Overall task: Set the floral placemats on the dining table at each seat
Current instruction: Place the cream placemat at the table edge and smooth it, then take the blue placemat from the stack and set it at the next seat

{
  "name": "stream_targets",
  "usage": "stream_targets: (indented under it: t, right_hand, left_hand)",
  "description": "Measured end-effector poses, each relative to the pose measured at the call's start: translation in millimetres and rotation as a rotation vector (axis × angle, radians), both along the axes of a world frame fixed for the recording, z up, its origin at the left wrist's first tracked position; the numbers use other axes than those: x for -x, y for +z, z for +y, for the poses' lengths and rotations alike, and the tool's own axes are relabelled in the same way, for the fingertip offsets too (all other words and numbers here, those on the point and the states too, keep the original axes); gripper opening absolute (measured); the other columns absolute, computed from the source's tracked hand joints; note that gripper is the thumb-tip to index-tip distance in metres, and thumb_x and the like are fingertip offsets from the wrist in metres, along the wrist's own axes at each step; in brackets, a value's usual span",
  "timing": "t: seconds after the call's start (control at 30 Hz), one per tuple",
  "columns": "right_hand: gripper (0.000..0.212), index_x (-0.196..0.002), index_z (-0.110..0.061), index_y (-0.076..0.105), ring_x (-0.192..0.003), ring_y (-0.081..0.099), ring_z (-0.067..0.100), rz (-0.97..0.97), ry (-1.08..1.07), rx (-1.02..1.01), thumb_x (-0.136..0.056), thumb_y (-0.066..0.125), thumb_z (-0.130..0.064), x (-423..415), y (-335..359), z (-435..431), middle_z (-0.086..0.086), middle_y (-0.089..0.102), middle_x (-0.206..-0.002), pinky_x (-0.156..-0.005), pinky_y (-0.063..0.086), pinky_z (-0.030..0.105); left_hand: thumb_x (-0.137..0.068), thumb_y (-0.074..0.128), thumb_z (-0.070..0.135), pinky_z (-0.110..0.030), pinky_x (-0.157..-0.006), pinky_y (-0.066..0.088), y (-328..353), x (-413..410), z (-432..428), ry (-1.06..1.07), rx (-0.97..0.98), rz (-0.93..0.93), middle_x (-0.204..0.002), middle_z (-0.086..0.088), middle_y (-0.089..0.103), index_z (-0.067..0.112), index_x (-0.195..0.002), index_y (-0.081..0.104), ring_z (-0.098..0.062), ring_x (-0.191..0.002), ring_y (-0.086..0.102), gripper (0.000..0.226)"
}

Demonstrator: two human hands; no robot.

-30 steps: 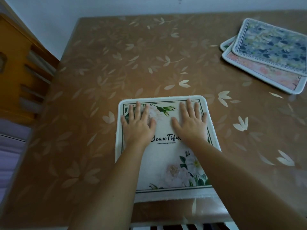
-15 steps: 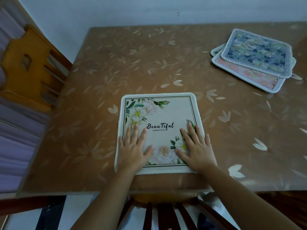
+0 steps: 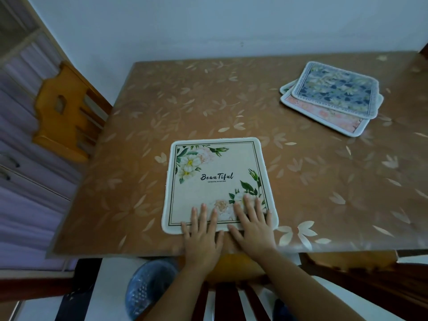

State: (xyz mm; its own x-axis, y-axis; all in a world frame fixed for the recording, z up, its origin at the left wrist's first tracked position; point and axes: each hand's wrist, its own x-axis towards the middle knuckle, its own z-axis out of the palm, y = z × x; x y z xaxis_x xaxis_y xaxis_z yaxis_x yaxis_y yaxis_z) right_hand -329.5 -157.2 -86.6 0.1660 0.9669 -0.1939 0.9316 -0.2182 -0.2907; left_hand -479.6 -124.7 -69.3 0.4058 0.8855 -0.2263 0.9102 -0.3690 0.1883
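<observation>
Change: over the last second both hands have slid down the white floral placemat [image 3: 215, 167] toward the person, from its upper half, through the lower half, to the near edge. It reads as a smoothing stroke that is about finished. The mat itself has barely shifted on the dining table [image 3: 162, 107].

Hands now: the left hand [image 3: 202, 232] and right hand [image 3: 252, 225] lie flat side by side, fingers straight and a little spread. They grasp nothing. The fingertips press on the mat's near strip, and the palms are already off it, on the bare tabletop at the table's front edge.

Meaning for the task: this seat looks done. The mat lies flat and squared to the near table edge, just above a slatted chair [image 3: 231, 297]. Likely next is lifting off and going for another mat, since the stack of placemats [image 3: 333, 98] sits well apart at the far right of the table and is not yet dealt out. A wooden chair [image 3: 62, 112] stands at the table's left side, with no mat in front of it.

Mat look: roughly square with rounded corners and a pale raised border around a thin dark double frame line. White flowers with green leaves fill the top left and bottom right, and "Beautiful" in script sits mid-mat with tiny unreadable text under it. No curl or wrinkle is visible. The stack's top mat is blue-patterned, with a peach one beneath and another edge peeking out behind.
</observation>
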Motion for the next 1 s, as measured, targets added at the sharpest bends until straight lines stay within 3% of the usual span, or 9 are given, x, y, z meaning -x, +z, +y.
stream_targets:
  t: [0.13, 0.27, 0.37, 0.6, 1.0]
  right_hand:
    - [0.053, -0.141, -0.031, 0.014, -0.140, -0.011, 0.023, 0.084, 0.108, 0.034, -0.093, 0.032, -0.045, -6, 17, -8, -0.004, 0.001, -0.155, -0.112, 0.002, 0.049]
    - [0.048, -0.138, -0.026, 0.027, -0.139, 0.013, 0.016, 0.121, 0.118, 0.007, -0.093, 0.039, -0.037, -23, 43, -19, -0.003, 0.025, -0.150, -0.112, 0.015, 0.043]
    - [0.046, -0.137, -0.025, 0.031, -0.135, 0.023, 0.015, 0.087, 0.119, -0.019, -0.093, 0.040, -0.035, -42, 61, -27, -0.003, 0.033, -0.146, -0.110, 0.020, 0.042]
    - [0.044, -0.134, -0.024, 0.035, -0.134, 0.027, 0.019, 0.017, 0.072, -0.131, -0.091, 0.043, -0.033, -96, 94, -46, -0.001, 0.038, -0.143, -0.110, 0.022, 0.045]
    - [0.045, -0.133, -0.022, 0.037, -0.132, 0.030, 0.019, -0.034, 0.060, -0.215, -0.089, 0.046, -0.031, -220, 131, -65, 0.000, 0.041, -0.140, -0.108, 0.026, 0.044]
  left_hand:
    - [-0.095, 0.026, 0.043, -0.048, -0.111, 0.003, -3, 0, -11, 0.012, 0.045, -0.082, -0.153, 0.006, 0.008, 0.030, -0.142, 0.018, -0.017, -0.140, -0.004, 0.049]
    - [-0.096, 0.030, 0.036, -0.039, -0.112, 0.004, 19, -8, -12, 0.047, -0.042, -0.177, -0.152, 0.005, 0.019, 0.025, -0.140, 0.025, -0.013, -0.139, 0.004, 0.046]
    - [-0.095, 0.032, 0.033, -0.040, -0.112, 0.008, 37, -23, -17, 0.022, -0.121, -0.224, -0.151, 0.005, 0.020, 0.024, -0.140, 0.025, -0.014, -0.139, 0.006, 0.047]
    - [-0.093, 0.038, 0.029, -0.039, -0.112, 0.005, 64, -86, -36, -0.027, -0.154, -0.350, -0.148, 0.001, 0.031, 0.021, -0.135, 0.038, -0.017, -0.138, 0.013, 0.042]
    - [-0.093, 0.038, 0.030, -0.040, -0.112, 0.009, 97, -215, -48, -0.058, -0.203, -0.394, -0.147, 0.000, 0.031, 0.019, -0.135, 0.038, -0.016, -0.138, 0.014, 0.043]
